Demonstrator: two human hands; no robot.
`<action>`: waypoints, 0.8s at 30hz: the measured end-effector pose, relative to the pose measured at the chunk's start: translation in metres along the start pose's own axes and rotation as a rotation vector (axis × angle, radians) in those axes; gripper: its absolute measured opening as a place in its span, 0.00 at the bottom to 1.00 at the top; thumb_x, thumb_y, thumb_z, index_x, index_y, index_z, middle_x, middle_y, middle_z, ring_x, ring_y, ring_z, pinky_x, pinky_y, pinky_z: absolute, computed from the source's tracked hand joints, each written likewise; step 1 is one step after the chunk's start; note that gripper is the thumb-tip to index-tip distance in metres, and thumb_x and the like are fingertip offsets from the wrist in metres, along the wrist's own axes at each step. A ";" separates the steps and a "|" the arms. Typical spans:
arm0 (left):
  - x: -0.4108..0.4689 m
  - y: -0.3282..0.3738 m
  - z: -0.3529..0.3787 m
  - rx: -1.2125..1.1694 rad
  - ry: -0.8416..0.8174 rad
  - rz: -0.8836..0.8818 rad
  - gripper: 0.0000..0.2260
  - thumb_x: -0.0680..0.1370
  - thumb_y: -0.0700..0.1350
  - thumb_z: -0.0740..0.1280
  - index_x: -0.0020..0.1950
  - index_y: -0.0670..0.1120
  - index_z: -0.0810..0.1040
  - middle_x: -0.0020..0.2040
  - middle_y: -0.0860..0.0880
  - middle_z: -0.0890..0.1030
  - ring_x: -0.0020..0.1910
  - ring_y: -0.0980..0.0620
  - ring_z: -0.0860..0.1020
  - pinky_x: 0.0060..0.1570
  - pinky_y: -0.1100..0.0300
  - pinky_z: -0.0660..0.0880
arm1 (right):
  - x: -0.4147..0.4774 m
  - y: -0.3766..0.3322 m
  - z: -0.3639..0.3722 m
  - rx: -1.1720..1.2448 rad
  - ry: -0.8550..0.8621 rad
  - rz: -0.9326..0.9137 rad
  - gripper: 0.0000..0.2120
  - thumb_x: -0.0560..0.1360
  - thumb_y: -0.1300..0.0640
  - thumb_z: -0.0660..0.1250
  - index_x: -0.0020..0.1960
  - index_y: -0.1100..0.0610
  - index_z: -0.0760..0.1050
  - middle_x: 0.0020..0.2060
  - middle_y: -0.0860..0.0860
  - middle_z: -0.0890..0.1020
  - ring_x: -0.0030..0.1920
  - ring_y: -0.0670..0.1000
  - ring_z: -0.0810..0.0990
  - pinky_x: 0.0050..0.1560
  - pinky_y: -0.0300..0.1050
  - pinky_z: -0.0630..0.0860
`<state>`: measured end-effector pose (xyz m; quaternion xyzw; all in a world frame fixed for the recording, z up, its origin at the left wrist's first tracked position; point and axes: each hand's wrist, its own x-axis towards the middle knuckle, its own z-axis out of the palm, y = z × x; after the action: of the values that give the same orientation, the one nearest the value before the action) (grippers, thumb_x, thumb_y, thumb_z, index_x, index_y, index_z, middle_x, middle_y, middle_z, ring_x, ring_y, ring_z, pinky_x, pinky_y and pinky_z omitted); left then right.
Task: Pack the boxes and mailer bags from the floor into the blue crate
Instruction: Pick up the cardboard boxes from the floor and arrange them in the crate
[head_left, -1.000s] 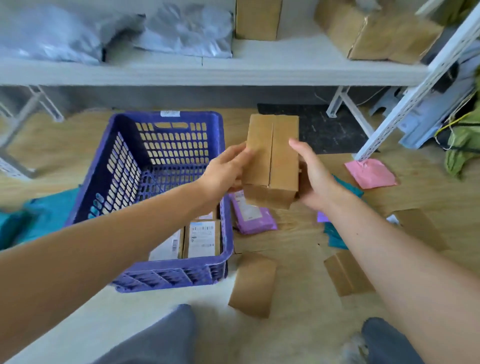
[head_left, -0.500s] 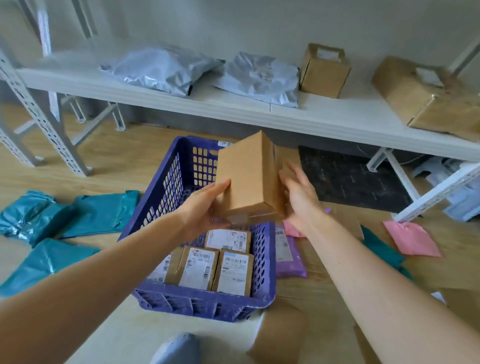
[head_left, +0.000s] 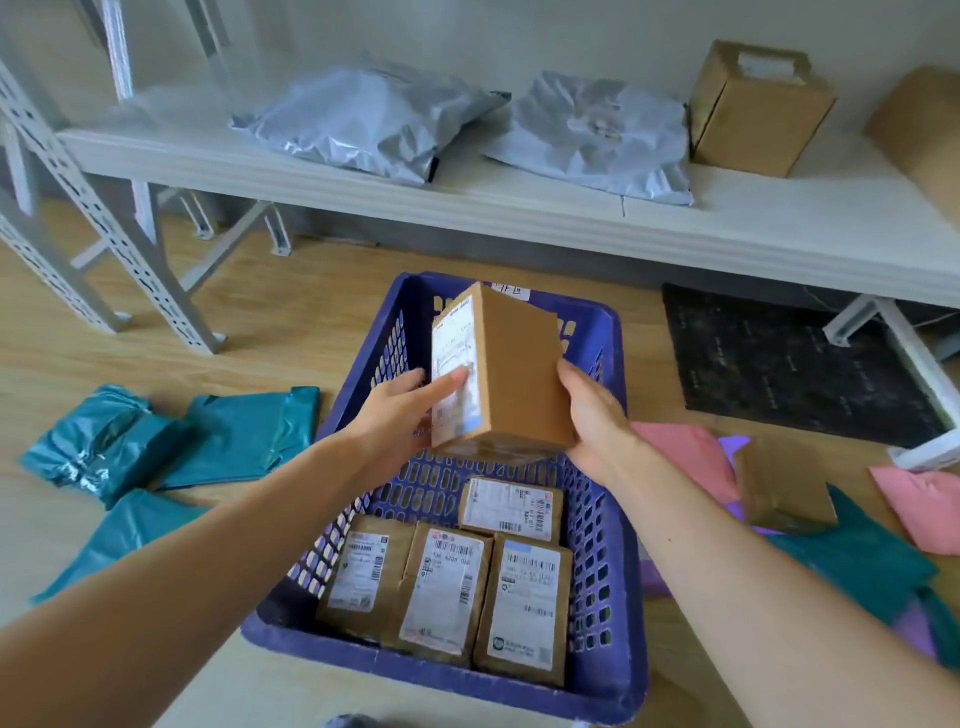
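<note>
A brown cardboard box (head_left: 514, 369) with a white label on its left face hangs over the far half of the blue crate (head_left: 608, 525). My left hand (head_left: 400, 415) grips its labelled side and my right hand (head_left: 592, 415) grips its right side. Several labelled boxes (head_left: 447, 587) lie flat in the near part of the crate. Teal mailer bags (head_left: 171, 447) lie on the floor to the left. To the right of the crate lie pink mailer bags (head_left: 680, 452), a purple one, a teal one (head_left: 852, 561) and a small brown box (head_left: 784, 483).
A white shelf (head_left: 519, 208) across the back carries grey mailer bags (head_left: 363, 119) and cardboard boxes (head_left: 753, 109). Its perforated metal legs (head_left: 104, 223) stand at the left. A black mat (head_left: 779, 364) lies under the shelf at the right. The floor is wood.
The box moved left from beside the crate to above its far half and turned, so its white label now shows. My view shifted toward the crate.
</note>
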<state>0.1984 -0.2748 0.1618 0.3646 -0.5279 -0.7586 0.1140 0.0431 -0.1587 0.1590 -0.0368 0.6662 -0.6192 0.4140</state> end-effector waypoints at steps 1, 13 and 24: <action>0.003 -0.001 -0.002 -0.003 -0.016 -0.013 0.22 0.75 0.53 0.68 0.65 0.43 0.74 0.61 0.44 0.79 0.51 0.47 0.81 0.45 0.56 0.79 | 0.008 0.005 0.003 -0.061 0.005 -0.021 0.18 0.81 0.45 0.57 0.67 0.50 0.72 0.59 0.51 0.80 0.60 0.54 0.78 0.63 0.56 0.73; 0.041 -0.034 -0.025 -0.024 -0.040 -0.097 0.16 0.77 0.50 0.66 0.65 0.56 0.73 0.56 0.47 0.82 0.55 0.47 0.81 0.50 0.44 0.79 | 0.041 0.036 0.021 -0.303 -0.358 0.136 0.43 0.61 0.28 0.68 0.71 0.46 0.66 0.61 0.48 0.78 0.60 0.51 0.77 0.59 0.57 0.75; 0.087 0.011 -0.025 1.654 -0.301 0.311 0.54 0.58 0.68 0.73 0.77 0.59 0.48 0.78 0.54 0.45 0.77 0.49 0.42 0.73 0.41 0.43 | 0.060 0.030 0.011 -1.132 -0.543 -0.089 0.49 0.64 0.50 0.79 0.76 0.52 0.53 0.68 0.48 0.69 0.63 0.48 0.71 0.62 0.43 0.70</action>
<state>0.1509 -0.3458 0.1298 0.1494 -0.9653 -0.1452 -0.1573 0.0247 -0.1944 0.1043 -0.4340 0.7596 -0.1557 0.4587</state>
